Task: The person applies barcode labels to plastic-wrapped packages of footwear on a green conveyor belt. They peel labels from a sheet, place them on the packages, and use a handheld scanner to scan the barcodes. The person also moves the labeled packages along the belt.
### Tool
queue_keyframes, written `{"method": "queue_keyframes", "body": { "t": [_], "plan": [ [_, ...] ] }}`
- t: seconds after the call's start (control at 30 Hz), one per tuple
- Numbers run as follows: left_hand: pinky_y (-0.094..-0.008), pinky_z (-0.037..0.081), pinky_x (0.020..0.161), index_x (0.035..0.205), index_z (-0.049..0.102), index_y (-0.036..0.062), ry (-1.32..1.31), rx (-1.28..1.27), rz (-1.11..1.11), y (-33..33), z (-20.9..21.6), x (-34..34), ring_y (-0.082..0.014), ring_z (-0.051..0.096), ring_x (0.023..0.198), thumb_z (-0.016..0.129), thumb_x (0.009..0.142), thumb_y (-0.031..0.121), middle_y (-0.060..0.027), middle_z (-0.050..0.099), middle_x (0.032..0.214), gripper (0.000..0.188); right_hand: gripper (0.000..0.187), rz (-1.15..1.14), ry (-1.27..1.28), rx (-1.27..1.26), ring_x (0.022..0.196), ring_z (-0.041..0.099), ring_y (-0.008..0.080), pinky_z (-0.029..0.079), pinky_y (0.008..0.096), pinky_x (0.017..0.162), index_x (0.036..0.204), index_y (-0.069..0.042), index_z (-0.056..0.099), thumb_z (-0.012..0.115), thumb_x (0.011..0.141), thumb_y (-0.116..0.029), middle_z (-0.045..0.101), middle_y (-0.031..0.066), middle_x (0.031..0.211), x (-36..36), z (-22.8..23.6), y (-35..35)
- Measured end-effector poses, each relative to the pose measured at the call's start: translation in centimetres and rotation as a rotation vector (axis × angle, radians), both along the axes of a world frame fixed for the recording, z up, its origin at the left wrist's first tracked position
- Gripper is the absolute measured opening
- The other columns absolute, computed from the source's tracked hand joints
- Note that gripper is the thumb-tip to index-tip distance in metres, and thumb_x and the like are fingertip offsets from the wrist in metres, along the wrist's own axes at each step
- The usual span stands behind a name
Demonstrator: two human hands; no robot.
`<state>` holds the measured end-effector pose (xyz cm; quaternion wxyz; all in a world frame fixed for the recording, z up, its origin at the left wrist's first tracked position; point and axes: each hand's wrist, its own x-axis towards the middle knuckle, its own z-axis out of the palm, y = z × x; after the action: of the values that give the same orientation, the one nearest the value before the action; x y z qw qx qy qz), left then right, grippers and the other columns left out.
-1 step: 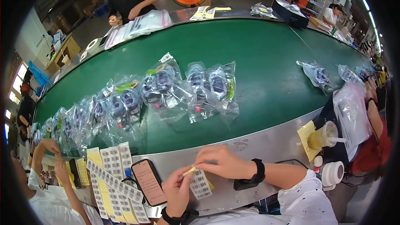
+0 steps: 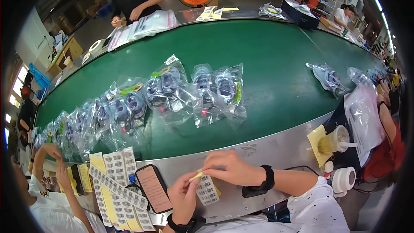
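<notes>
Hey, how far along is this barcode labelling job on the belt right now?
Done: cannot tell; no label is clearly readable on the bagged items lined up along the green belt. In hand: the left hand and right hand pinch a barcode label sheet, peeling at its yellow backing. Left: several full label strips lie beside the phone, so plenty seems to remain.

We see a matt green conveyor belt (image 2: pixel 276 56) edged by a dull brushed-metal rim (image 2: pixel 276 144). At ten o'clock, glossy, crinkled clear plastic bags (image 2: pixel 172 90). At seven o'clock, smooth paper label sheets (image 2: pixel 114 181) beside a glossy-screened phone (image 2: pixel 153 187). The label strip (image 2: pixel 207 190) looks like paper.
</notes>
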<state>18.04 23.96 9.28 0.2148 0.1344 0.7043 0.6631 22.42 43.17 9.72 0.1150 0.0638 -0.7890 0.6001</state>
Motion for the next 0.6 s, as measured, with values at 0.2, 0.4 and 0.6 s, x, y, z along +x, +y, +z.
{"method": "queue_keyframes", "body": {
  "t": [0.2,0.4,0.6],
  "plan": [
    [-0.0191,0.050,0.071,0.107,0.063,-0.0055,-0.035,0.000,-0.002,0.2,-0.6,0.0,-0.0083,0.064,0.083,0.060,0.089,-0.003,-0.0099,0.070,0.093,0.018,0.006,-0.119,0.252,0.362,0.078,0.059,0.0244,0.048,0.0354,0.069,0.083,-0.001,0.067,0.068,0.079,-0.005,0.062,0.0079,0.085,0.7,-0.9,-0.1],
    [-0.0181,0.049,0.070,0.106,0.064,-0.0053,-0.071,0.008,0.009,-0.1,-1.4,-0.3,-0.0072,0.064,0.081,0.062,0.089,-0.002,-0.0092,0.070,0.092,0.017,0.010,-0.075,0.340,0.527,0.079,0.058,0.0245,0.046,0.0357,0.071,0.082,0.000,0.066,0.069,0.074,-0.004,0.060,0.0078,0.084,0.5,-1.1,-0.3],
    [-0.0206,0.051,0.073,0.112,0.060,-0.0056,-0.115,-0.006,-0.033,-0.1,-2.2,-0.7,-0.0097,0.064,0.085,0.061,0.089,-0.004,-0.0104,0.069,0.096,0.023,0.011,-0.106,0.296,0.523,0.079,0.056,0.0252,0.046,0.0364,0.070,0.082,0.000,0.064,0.068,0.074,-0.005,0.059,0.0083,0.085,1.0,-1.3,-0.8]
  ]
}}
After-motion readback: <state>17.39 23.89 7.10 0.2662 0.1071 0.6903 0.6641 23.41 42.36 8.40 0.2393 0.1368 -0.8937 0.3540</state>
